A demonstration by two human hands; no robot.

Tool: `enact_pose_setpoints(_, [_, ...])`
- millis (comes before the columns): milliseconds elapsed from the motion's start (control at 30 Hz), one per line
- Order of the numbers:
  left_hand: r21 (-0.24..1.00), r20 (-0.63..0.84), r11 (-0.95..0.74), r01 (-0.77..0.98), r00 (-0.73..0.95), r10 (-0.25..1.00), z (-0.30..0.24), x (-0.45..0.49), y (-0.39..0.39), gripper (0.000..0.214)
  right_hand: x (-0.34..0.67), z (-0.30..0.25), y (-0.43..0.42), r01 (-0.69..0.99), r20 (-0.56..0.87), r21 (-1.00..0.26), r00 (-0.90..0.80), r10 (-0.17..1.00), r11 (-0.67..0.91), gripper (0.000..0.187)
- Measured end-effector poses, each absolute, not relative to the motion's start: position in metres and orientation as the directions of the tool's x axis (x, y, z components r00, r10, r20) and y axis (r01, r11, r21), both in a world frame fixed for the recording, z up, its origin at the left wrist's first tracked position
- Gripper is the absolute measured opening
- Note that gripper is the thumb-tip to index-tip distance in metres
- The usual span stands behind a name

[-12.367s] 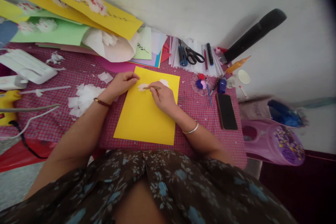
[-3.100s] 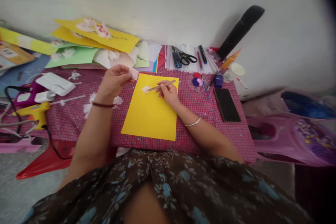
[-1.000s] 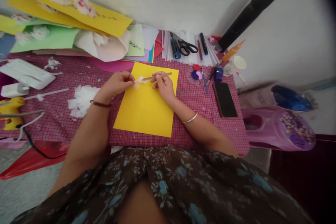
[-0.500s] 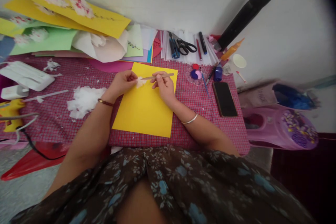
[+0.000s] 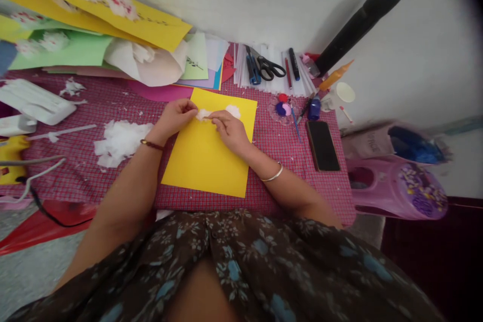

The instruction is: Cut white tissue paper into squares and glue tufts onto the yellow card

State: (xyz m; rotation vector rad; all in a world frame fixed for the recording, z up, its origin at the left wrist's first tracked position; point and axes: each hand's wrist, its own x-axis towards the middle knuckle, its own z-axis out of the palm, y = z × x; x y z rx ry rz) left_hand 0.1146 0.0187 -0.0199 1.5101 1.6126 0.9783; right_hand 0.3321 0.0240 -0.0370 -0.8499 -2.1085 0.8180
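Observation:
A yellow sheet of paper lies on the checked cloth in front of me. Near its top left edge, my left hand is closed in a pinch at a small tuft of white tissue paper. My right hand is closed round a thin wooden stick, whose tip points left at that tuft; most of the stick is hidden by the fingers. A second white tuft sits on the sheet just beyond my right hand. Left of my left forearm lies a loose pile of white tissue pieces.
Scissors, a cutter and pens lie on white strips at the back. A paint dish, a blue bottle and a phone are on the right. A yellow glue gun and stacked coloured papers are on the left.
My right hand has moved slightly left and down, and the stick shows less. The second tuft on the sheet now shows beyond it. My left hand stays pinched in place.

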Motion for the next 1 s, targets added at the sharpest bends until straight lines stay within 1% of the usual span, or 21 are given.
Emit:
enact_pose_setpoints(67, [0.88, -0.012, 0.046, 0.472, -0.075, 0.997, -0.019, 0.114, 0.018, 0.011, 0.332, -0.034, 0.02, 0.397, 0.354, -0.645, -0.601, 0.716, 0.653, 0.03])
enact_pose_setpoints(167, [0.883, -0.023, 0.062, 0.465, -0.088, 0.996, -0.017, 0.114, 0.017, 0.011, 0.332, -0.033, 0.016, 0.503, 0.283, -0.505, -0.672, 0.684, 0.702, 0.025])
enact_pose_setpoints(233, [0.893, -0.025, 0.062, 0.445, -0.089, 0.996, -0.016, 0.114, 0.017, 0.011, 0.333, -0.033, 0.015, 0.505, 0.279, -0.487, -0.683, 0.675, 0.713, 0.024])
enact_pose_setpoints(267, [0.897, -0.028, 0.066, 0.438, -0.092, 0.995, -0.015, 0.114, 0.016, 0.011, 0.334, -0.033, 0.015, 0.477, 0.306, -0.518, -0.672, 0.674, 0.711, 0.025])
enact_pose_setpoints(333, [0.9, -0.042, 0.082, 0.428, -0.103, 0.994, -0.015, 0.115, 0.016, 0.01, 0.336, -0.034, 0.017, 0.365, 0.4, -0.645, -0.587, 0.704, 0.671, 0.03])
enact_pose_setpoints(400, [0.904, -0.056, 0.098, 0.417, -0.112, 0.992, -0.016, 0.117, 0.017, 0.008, 0.337, -0.035, 0.022, 0.2, 0.45, -0.803, -0.411, 0.792, 0.561, 0.038])
enact_pose_setpoints(433, [0.907, -0.06, 0.101, 0.41, -0.111, 0.992, -0.017, 0.118, 0.018, 0.007, 0.338, -0.036, 0.025, 0.108, 0.427, -0.871, -0.314, 0.848, 0.479, 0.041])
enact_pose_setpoints(467, [0.912, -0.064, 0.103, 0.398, -0.109, 0.992, -0.017, 0.12, 0.019, 0.007, 0.338, -0.038, 0.028, 0.015, 0.372, -0.923, -0.23, 0.899, 0.385, 0.042])
enact_pose_setpoints(533, [0.931, -0.079, 0.112, 0.347, -0.108, 0.991, -0.014, 0.121, 0.019, 0.008, 0.338, -0.041, 0.035, -0.144, 0.219, -0.969, -0.142, 0.965, 0.199, 0.043])
enact_pose_setpoints(600, [0.967, -0.057, 0.088, 0.24, -0.13, 0.99, -0.002, 0.114, 0.014, 0.013, 0.338, -0.044, 0.04, -0.236, 0.092, -0.97, -0.14, 0.986, 0.057, 0.042])
enact_pose_setpoints(667, [0.993, 0.05, -0.025, 0.111, -0.229, 0.972, 0.019, 0.096, 0.0, 0.018, 0.338, -0.045, 0.042, -0.27, 0.03, -0.963, -0.161, 0.987, -0.015, 0.039])
enact_pose_setpoints(700, [0.991, 0.127, -0.11, 0.072, -0.314, 0.941, 0.031, 0.083, -0.011, 0.019, 0.337, -0.046, 0.042, -0.276, 0.021, -0.961, -0.172, 0.985, -0.027, 0.038])
enact_pose_setpoints(733, [0.981, 0.196, -0.18, 0.077, -0.387, 0.901, 0.043, 0.067, -0.024, 0.018, 0.337, -0.046, 0.041, -0.277, 0.025, -0.96, -0.182, 0.983, -0.027, 0.036])
enact_pose_setpoints(800, [0.969, 0.236, -0.174, 0.174, -0.457, 0.857, 0.064, 0.036, -0.056, 0.014, 0.336, -0.046, 0.039, -0.27, 0.049, -0.963, -0.213, 0.976, -0.01, 0.035])
enact_pose_setpoints(900, [0.924, 0.197, 0.016, 0.381, -0.513, 0.836, 0.073, 0.0, -0.105, 0.014, 0.336, -0.047, 0.035, -0.251, 0.088, -0.968, -0.265, 0.96, 0.02, 0.035])
enact_pose_setpoints(1000, [0.787, 0.128, 0.228, 0.574, -0.513, 0.849, 0.057, -0.014, -0.144, 0.015, 0.336, -0.047, 0.034, -0.236, 0.114, -0.971, -0.283, 0.952, 0.046, 0.034])
